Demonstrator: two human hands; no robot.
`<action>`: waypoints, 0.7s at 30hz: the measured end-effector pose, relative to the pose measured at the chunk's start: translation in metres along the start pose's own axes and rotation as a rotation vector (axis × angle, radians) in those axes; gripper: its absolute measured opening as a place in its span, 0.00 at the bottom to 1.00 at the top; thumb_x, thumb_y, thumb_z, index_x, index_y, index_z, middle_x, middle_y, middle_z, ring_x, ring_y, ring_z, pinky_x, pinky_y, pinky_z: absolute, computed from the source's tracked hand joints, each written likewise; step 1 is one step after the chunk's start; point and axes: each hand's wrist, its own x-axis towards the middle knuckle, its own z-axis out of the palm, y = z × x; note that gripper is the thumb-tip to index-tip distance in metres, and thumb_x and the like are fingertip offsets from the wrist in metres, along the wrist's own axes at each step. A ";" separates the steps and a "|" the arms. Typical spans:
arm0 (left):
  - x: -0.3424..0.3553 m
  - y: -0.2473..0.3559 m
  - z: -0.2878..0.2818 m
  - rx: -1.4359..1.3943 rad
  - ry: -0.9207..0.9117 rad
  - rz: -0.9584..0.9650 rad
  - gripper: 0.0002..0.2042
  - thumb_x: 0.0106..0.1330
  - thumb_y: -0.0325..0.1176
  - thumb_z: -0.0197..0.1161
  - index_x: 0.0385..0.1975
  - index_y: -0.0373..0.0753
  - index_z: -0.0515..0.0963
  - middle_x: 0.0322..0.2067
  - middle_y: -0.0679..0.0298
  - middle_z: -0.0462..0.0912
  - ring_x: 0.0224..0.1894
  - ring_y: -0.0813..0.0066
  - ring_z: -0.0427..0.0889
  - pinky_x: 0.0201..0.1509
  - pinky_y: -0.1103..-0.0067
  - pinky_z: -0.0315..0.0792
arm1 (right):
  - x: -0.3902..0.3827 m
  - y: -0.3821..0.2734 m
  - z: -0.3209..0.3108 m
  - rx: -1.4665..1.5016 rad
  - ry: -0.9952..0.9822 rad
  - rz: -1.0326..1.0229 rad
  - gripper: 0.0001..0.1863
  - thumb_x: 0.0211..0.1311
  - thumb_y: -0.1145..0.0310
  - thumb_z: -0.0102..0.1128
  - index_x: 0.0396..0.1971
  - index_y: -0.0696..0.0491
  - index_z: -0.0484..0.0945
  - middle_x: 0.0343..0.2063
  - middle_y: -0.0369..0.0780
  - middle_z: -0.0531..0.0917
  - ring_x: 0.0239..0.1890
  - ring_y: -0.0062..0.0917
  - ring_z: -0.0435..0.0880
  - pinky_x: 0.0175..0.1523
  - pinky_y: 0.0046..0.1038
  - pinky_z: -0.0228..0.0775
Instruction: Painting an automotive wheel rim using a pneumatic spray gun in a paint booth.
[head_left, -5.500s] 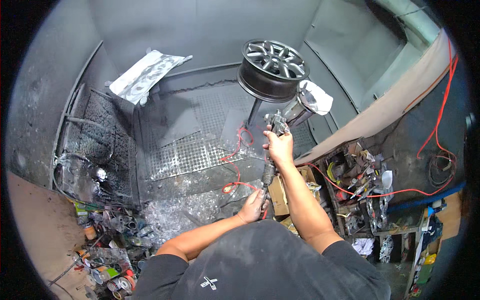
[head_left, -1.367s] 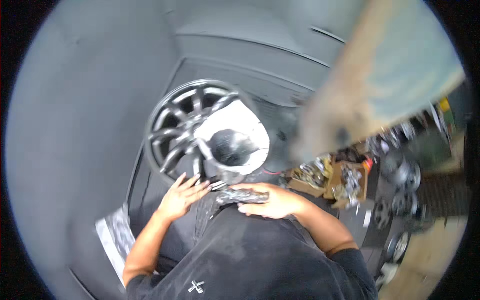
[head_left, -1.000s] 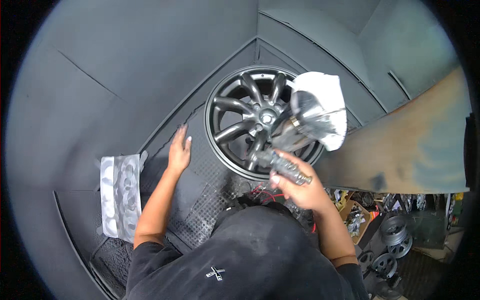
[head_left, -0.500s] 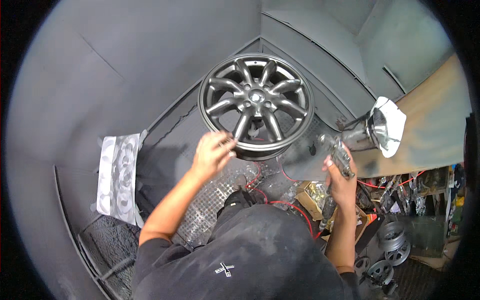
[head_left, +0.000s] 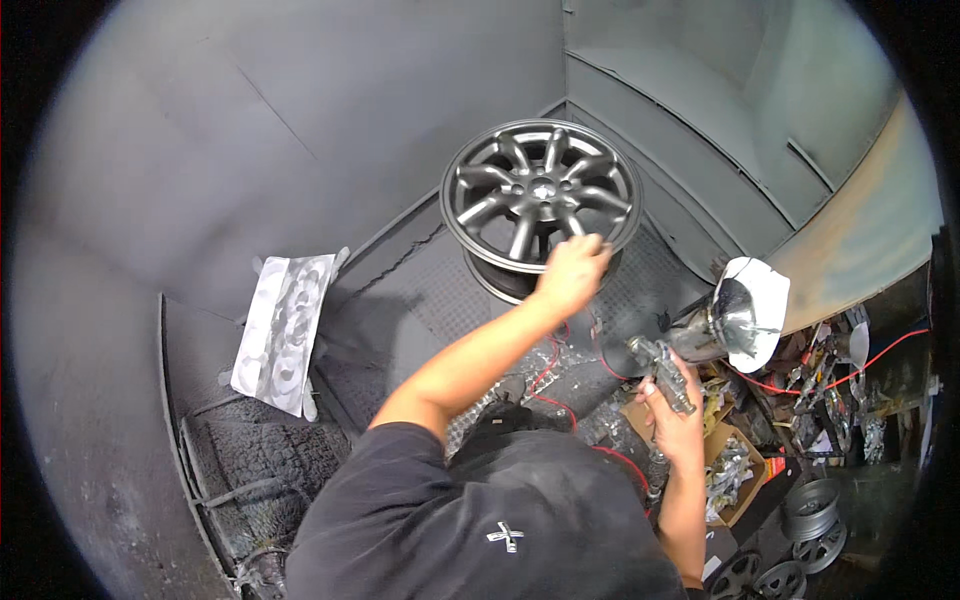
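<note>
The wheel (head_left: 522, 236) sits at one o'clock; the left hand (head_left: 574, 275), its grip curled, contact unclear, is at its five-o'clock rim, apparently steadying or turning it. The right hand (head_left: 680, 425) clasps the spray gun (head_left: 664, 372); the next move calls for keeping that clear.

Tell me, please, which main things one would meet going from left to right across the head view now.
Smeared white panel → dark multi-spoke wheel → spray gun → white collar → topmost silver wheel at lower right.
</note>
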 end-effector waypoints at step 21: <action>-0.089 -0.282 -0.117 -0.236 -0.120 0.366 0.15 0.53 0.23 0.64 0.41 0.41 0.84 0.41 0.61 0.86 0.45 0.60 0.84 0.48 0.69 0.76 | 0.042 0.004 0.145 0.040 -0.090 0.118 0.33 0.67 0.70 0.61 0.70 0.60 0.61 0.41 0.39 0.83 0.39 0.19 0.82 0.35 0.19 0.76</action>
